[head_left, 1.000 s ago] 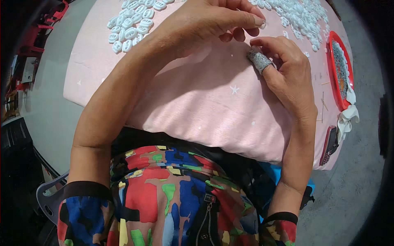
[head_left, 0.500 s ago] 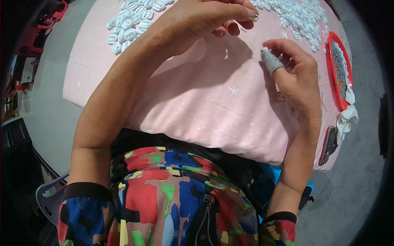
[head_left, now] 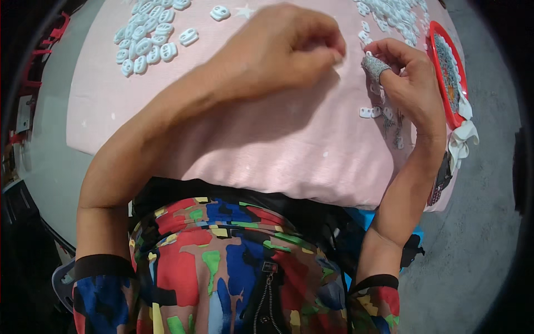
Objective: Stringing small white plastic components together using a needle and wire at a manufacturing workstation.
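Observation:
My left hand [head_left: 297, 47] hangs over the pink cloth with its fingers curled in and thumb pressed toward them; anything between the fingertips is too small or hidden to make out. To its right, my right hand [head_left: 414, 83] pinches a small white piece [head_left: 368, 54] between thumb and index finger. Grey wrap [head_left: 376, 68] covers that thumb. Below the right hand lie small white two-holed pieces [head_left: 370, 112] and a few thin greyish bits [head_left: 399, 138]. Left of my left hand are two larger white oval pieces with holes, one [head_left: 220, 13] above the other [head_left: 188, 37].
A cluster of white oval pieces [head_left: 146, 36] spreads at the far left of the table. Many small white pieces [head_left: 397, 16] are heaped far right. A red tray [head_left: 463, 83] of grey metallic bits stands at the right edge, with white cloth [head_left: 463, 140] and a phone [head_left: 441, 179] nearby.
My left hand has come lower, its fingers curling in. My right hand has shifted slightly right and up, uncovering small pieces below it. The whole view has shifted a little.

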Available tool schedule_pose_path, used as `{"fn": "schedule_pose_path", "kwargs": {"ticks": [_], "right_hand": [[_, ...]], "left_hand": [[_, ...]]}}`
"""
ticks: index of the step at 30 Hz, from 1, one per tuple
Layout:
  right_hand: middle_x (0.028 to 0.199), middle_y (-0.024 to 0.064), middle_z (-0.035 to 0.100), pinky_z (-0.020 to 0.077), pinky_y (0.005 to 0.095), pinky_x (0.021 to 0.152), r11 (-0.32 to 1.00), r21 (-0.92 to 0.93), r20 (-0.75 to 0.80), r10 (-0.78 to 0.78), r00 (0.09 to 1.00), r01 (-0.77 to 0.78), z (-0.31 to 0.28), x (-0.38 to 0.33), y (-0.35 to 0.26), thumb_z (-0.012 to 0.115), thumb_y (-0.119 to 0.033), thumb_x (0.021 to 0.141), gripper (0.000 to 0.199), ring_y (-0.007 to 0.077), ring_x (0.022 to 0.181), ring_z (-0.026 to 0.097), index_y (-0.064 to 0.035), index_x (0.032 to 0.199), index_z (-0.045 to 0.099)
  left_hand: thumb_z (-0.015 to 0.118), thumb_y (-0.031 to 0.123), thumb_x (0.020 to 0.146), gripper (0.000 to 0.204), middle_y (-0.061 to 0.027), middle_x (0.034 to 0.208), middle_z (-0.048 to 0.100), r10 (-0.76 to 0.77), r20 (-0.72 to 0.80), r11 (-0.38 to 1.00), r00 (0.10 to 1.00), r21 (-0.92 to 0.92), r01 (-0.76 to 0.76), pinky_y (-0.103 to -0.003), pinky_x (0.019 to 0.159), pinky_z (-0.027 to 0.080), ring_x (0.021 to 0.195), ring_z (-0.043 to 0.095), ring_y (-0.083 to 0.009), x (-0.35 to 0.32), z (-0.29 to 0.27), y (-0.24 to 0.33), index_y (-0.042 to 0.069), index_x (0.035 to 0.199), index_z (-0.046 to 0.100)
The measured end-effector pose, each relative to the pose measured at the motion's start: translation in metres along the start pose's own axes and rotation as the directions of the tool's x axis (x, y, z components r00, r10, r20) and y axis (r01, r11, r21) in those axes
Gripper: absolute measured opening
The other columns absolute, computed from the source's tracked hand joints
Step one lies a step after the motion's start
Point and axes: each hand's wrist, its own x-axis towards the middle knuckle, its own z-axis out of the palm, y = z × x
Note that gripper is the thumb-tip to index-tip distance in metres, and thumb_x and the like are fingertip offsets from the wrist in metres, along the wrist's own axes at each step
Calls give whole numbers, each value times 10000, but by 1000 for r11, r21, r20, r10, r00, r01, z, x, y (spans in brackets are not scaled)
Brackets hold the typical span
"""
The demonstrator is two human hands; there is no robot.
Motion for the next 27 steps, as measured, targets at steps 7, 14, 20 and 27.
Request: {"fn": "schedule_pose_path", "kwargs": {"ticks": [7,14,20,27], "right_hand": [[766,60,681,473,248,618,999,44,11,-14,1000,13,-27,-10,7,553,-41,785,221,110,670,607,43,933,694],[710,48,644,453,260,594,987,-116,179,131,975,-111,-32,-28,0,598,-46,764,153,98,656,575,50,857,672],[752,53,653,466,253,625,994,-55,27,98,995,-97,-33,-49,9,570,-19,742,215,95,673,560,48,913,683],[739,74,660,469,258,629,987,-115,-115,99,988,-112,-29,-69,12,584,-25,730,248,108,652,568,34,942,699]], "left_hand": [[577,95,931,110,-77,958,624,-69,18,918,997,-390,70,-248,762,482,865,574,-107,4,11,12,1,970,619],[554,125,909,121,-18,813,592,272,113,926,956,240,-292,-267,594,449,688,553,-108,-8,17,0,12,914,595],[605,156,853,209,-131,818,667,242,34,966,970,-104,-238,-310,700,509,733,634,-192,-6,26,0,-33,933,644],[577,131,961,144,-31,862,619,-195,204,895,959,-362,259,-223,716,480,780,551,-82,-1,15,37,-5,986,616]]}}
